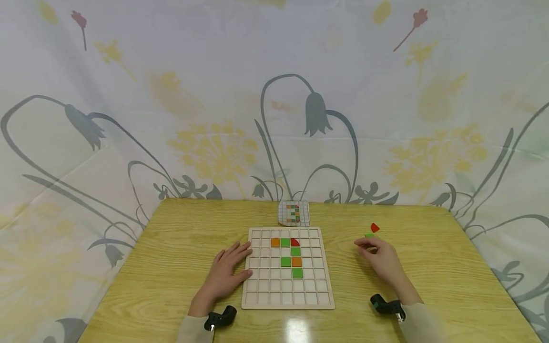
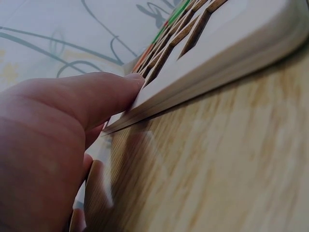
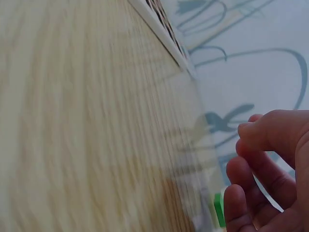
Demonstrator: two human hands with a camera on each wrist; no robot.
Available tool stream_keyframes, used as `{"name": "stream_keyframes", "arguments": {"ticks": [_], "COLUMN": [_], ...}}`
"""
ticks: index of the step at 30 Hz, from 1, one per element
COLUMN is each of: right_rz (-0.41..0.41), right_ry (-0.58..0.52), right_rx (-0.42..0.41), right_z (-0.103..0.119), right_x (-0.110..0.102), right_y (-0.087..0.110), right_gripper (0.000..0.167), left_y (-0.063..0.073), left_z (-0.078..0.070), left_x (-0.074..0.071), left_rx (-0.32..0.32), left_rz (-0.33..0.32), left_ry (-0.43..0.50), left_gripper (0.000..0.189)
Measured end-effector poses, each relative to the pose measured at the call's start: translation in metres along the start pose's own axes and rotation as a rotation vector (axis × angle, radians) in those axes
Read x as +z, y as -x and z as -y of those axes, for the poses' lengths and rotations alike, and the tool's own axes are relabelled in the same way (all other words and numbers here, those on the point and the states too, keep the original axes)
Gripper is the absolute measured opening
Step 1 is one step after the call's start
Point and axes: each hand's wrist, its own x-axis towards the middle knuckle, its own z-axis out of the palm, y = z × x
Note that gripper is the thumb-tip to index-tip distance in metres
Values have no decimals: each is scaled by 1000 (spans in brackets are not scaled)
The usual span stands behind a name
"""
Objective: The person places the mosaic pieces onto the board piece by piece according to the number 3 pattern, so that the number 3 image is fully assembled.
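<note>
A wooden grid board (image 1: pixel 261 300) lies on the table, holding several green, orange and red pieces, among them a red quarter-round piece (image 1: pixel 294 242). My left hand (image 1: pixel 225 271) rests along the board's left edge, fingers extended. In the left wrist view the thumb (image 2: pixel 116 89) presses on the rim. My right hand (image 1: pixel 381 259) is to the right of the board, its thumb and index fingertips together in the right wrist view. Whether they pinch a small piece I cannot tell. A green piece (image 1: pixel 369 235) lies partly hidden behind that hand, with a red piece (image 1: pixel 375 227) just beyond.
Behind the board a pattern card (image 1: pixel 304 219) with small coloured shapes lies near the table's back edge. The wooden table (image 1: pixel 206 214) ends at a flower-printed cloth (image 1: pixel 214 95). Each wrist wears a black camera band, the left one (image 1: pixel 220 318) close to the board's front corner.
</note>
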Motion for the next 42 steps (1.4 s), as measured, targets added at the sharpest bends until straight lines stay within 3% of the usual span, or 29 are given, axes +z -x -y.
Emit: {"name": "stream_keyframes", "arguments": {"ticks": [6,18,30,37,42], "right_rz": [-63,-123,-42,28,78], "right_ry": [63,130,165,191,185], "right_rx": [43,94,138,161,178], "right_z": [-19,-35,-39,-42,-43], "right_x": [-19,-33,-35,-35,-35], "right_y": [-5,-13,-26,-33,-37], "right_gripper": [18,24,33,38,39], "left_y": [-1,-1,-1,0,0], "left_z": [0,-1,0,-2,0], "left_x": [2,-1,2,1,-1], "left_rx": [20,-31,-38,3,-2], "left_rz": [-23,52,41,-5,8], "left_ry": [10,11,2,13,-14], "left_gripper": [56,59,58,56,58]}}
